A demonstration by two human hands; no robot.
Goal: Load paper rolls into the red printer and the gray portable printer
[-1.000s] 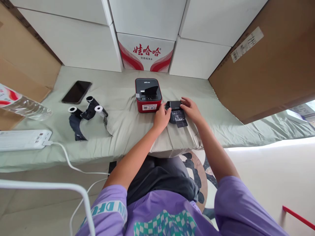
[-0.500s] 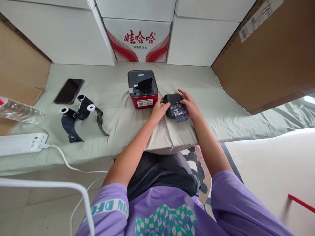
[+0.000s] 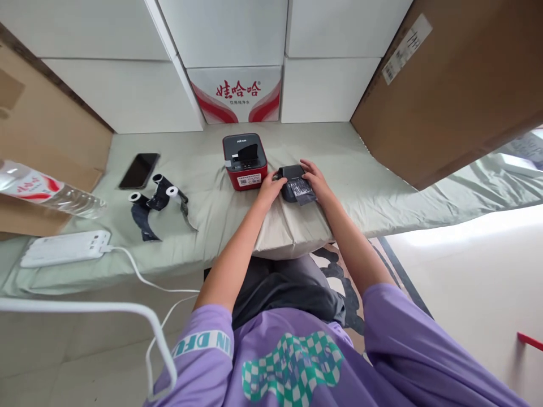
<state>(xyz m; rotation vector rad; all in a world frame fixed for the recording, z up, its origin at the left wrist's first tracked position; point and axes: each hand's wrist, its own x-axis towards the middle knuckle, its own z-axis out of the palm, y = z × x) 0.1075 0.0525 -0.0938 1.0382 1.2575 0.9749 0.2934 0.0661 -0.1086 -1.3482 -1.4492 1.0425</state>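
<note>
Resting on the cloth-covered worktop (image 3: 207,169), a black device (image 3: 292,173) is held between the left hand (image 3: 271,187) and right hand (image 3: 315,177), its sides pinched by the fingers (image 3: 309,166); a dark strip (image 3: 302,192) is spread over its front. White cartons (image 3: 233,34) are stacked behind and brown boxes (image 3: 445,96) are set at both ends, their contents hidden. A clear bottle (image 3: 53,190) is seen at far left, its fill level unclear. A red-and-black machine (image 3: 245,161) is placed just beside the left hand; farther left, three rolls (image 3: 162,191), a phone (image 3: 139,170) and a power bank (image 3: 65,249) are laid.
</note>
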